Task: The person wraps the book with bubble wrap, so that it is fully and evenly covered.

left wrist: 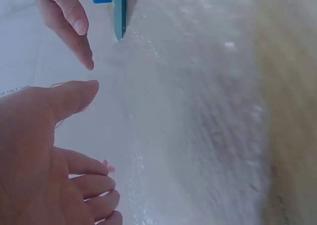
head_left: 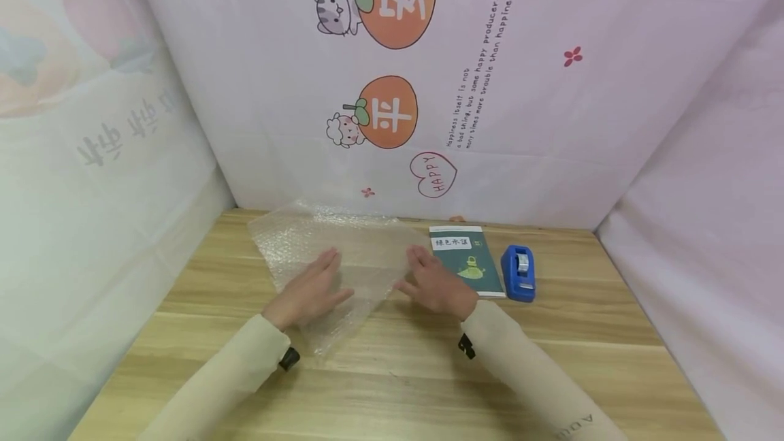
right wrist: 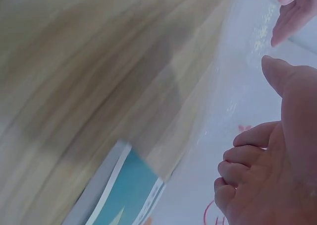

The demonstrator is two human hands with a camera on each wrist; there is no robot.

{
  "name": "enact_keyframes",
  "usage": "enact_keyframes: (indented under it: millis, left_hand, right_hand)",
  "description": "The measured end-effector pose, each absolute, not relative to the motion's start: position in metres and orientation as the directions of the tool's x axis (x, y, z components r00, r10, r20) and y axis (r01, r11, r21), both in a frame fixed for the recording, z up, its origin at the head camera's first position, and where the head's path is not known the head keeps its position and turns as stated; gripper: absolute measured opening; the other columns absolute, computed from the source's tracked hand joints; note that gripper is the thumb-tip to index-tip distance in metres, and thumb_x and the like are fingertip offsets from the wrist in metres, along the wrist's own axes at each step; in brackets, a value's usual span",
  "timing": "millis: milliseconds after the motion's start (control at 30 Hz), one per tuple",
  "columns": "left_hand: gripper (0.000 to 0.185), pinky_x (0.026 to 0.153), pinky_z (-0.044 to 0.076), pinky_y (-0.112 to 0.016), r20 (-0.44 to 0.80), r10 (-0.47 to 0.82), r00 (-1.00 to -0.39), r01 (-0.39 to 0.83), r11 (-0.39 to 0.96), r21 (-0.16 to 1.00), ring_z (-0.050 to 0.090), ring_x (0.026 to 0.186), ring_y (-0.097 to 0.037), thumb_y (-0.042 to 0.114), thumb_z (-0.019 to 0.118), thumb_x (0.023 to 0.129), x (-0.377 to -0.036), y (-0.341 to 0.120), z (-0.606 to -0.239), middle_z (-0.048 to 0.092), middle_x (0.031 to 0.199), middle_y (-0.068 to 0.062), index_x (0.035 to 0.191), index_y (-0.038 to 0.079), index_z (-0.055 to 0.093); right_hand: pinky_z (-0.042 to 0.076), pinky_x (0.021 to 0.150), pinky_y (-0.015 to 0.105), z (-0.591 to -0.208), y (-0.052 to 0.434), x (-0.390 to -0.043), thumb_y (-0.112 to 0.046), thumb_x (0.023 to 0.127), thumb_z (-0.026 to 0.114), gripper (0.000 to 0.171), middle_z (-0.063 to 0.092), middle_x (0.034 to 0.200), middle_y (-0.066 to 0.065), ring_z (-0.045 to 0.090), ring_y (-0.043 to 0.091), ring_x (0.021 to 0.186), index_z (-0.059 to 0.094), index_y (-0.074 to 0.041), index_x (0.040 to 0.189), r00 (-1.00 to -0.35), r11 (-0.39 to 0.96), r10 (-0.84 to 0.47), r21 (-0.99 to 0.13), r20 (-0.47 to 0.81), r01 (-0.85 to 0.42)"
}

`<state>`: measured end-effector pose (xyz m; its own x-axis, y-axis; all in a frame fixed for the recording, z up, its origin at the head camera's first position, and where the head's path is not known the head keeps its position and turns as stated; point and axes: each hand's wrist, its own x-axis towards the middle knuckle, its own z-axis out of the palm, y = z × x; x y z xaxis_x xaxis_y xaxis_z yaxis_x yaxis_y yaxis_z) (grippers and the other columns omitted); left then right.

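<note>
A sheet of clear bubble wrap (head_left: 367, 230) lies on the wooden table, turned so that one corner points toward the person. Over its left part is the left hand (head_left: 311, 289), fingers fairly straight and thumb spread. At the sheet's right side is the right hand (head_left: 439, 286), just left of a green booklet, its fingers extended too. In the left wrist view, nothing sits in the palm of the left hand (left wrist: 44, 131) beside the bubble wrap (left wrist: 198, 111). The right wrist view likewise shows the right hand (right wrist: 282, 160) holding nothing. Whether either hand touches the sheet, I cannot tell.
The green booklet (head_left: 453, 260) with a white label lies right of the sheet. Beside it stands a blue tape dispenser (head_left: 519, 278). Printed cloth (head_left: 520, 175) hangs at the back, with pale cloth walls on both sides.
</note>
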<state>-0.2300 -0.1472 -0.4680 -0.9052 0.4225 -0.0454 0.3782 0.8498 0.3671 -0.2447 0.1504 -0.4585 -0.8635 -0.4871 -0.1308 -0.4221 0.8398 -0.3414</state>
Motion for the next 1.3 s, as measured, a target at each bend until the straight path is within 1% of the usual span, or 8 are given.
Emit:
enact_keyframes:
  millis: [267, 500, 800, 900, 1033, 1133, 1200, 1300]
  left_hand:
    - [0.082, 0.133, 0.025, -0.054, -0.031, 0.488, -0.872, 0.417, 0.776, 0.473, 0.028, 0.161, -0.042, 0.038, 0.062, 0.106, -0.252, -0.120, -0.454, 0.026, 0.172, -0.028, 0.162, -0.010, 0.027]
    - [0.069, 0.125, 0.041, -0.053, 0.037, 0.444, -0.895, 0.376, 0.708, 0.598, 0.049, 0.149, -0.042, 0.031, 0.064, 0.101, -0.272, -0.092, -0.445, 0.050, 0.159, -0.026, 0.155, -0.007, 0.045]
    - [0.063, 0.121, 0.047, -0.047, -0.089, 0.355, -0.931, 0.149, 0.591, 0.793, 0.057, 0.143, -0.033, 0.034, 0.069, 0.099, -0.288, -0.057, -0.446, 0.061, 0.152, -0.018, 0.150, -0.001, 0.055]
    - [0.062, 0.119, 0.049, -0.046, -0.147, 0.334, -0.931, 0.068, 0.555, 0.829, 0.059, 0.141, -0.032, 0.037, 0.069, 0.100, -0.291, -0.048, -0.447, 0.063, 0.149, -0.015, 0.149, 0.002, 0.056]
    - [0.057, 0.117, 0.050, -0.047, -0.180, 0.331, -0.926, 0.027, 0.536, 0.844, 0.060, 0.139, -0.032, 0.040, 0.067, 0.100, -0.294, -0.036, -0.446, 0.065, 0.147, -0.014, 0.145, 0.005, 0.061]
    - [0.053, 0.116, 0.051, -0.048, -0.190, 0.340, -0.921, 0.017, 0.522, 0.853, 0.061, 0.136, -0.031, 0.042, 0.064, 0.101, -0.296, -0.027, -0.446, 0.066, 0.144, -0.013, 0.141, 0.006, 0.066]
    - [0.052, 0.116, 0.051, -0.048, -0.201, 0.354, -0.913, 0.000, 0.494, 0.869, 0.063, 0.133, -0.030, 0.041, 0.062, 0.103, -0.297, -0.021, -0.445, 0.067, 0.142, -0.013, 0.140, 0.005, 0.066]
    - [0.053, 0.117, 0.051, -0.047, -0.225, 0.390, -0.893, -0.042, 0.426, 0.904, 0.064, 0.133, -0.032, 0.039, 0.059, 0.106, -0.299, -0.013, -0.444, 0.066, 0.144, -0.018, 0.143, 0.001, 0.062]
  right_hand:
    - [0.019, 0.134, 0.055, -0.450, 0.183, -0.250, -0.049, 0.111, 0.048, 0.086, 0.004, 0.178, 0.022, 0.010, 0.039, 0.166, 0.010, 0.004, 0.167, -0.897, 0.863, -0.415, -0.380, -0.155, -0.333]
    - [0.026, 0.130, 0.061, -0.436, 0.208, -0.265, -0.038, 0.108, 0.058, 0.084, 0.024, 0.170, 0.034, 0.026, 0.050, 0.158, 0.020, 0.014, 0.162, -0.917, 0.880, -0.370, -0.371, -0.146, -0.296]
    - [0.042, 0.120, 0.063, -0.421, 0.243, -0.269, -0.035, 0.105, 0.065, 0.077, 0.043, 0.159, 0.037, 0.045, 0.053, 0.147, 0.036, 0.015, 0.156, -0.953, 0.898, -0.252, -0.408, -0.169, -0.165]
    - [0.050, 0.111, 0.063, -0.417, 0.250, -0.268, -0.035, 0.104, 0.066, 0.069, 0.052, 0.150, 0.038, 0.054, 0.053, 0.137, 0.046, 0.016, 0.148, -0.960, 0.899, -0.231, -0.412, -0.157, -0.149]
    - [0.058, 0.088, 0.051, -0.412, 0.258, -0.269, -0.037, 0.102, 0.068, 0.055, 0.066, 0.124, 0.031, 0.066, 0.040, 0.107, 0.059, 0.009, 0.131, -0.964, 0.887, -0.200, -0.450, -0.174, -0.103]
    - [0.058, 0.092, 0.052, -0.411, 0.264, -0.271, -0.043, 0.102, 0.067, 0.061, 0.065, 0.129, 0.030, 0.066, 0.041, 0.112, 0.058, 0.005, 0.139, -0.961, 0.879, -0.163, -0.475, -0.224, -0.038]
    - [0.055, 0.105, 0.057, -0.411, 0.268, -0.272, -0.047, 0.102, 0.066, 0.072, 0.060, 0.144, 0.031, 0.062, 0.045, 0.127, 0.052, 0.005, 0.150, -0.958, 0.877, -0.138, -0.481, -0.250, -0.001]
    - [0.053, 0.106, 0.060, -0.410, 0.273, -0.273, -0.052, 0.101, 0.065, 0.075, 0.057, 0.144, 0.033, 0.060, 0.046, 0.128, 0.055, 0.008, 0.144, -0.948, 0.876, -0.092, -0.478, -0.304, 0.068]
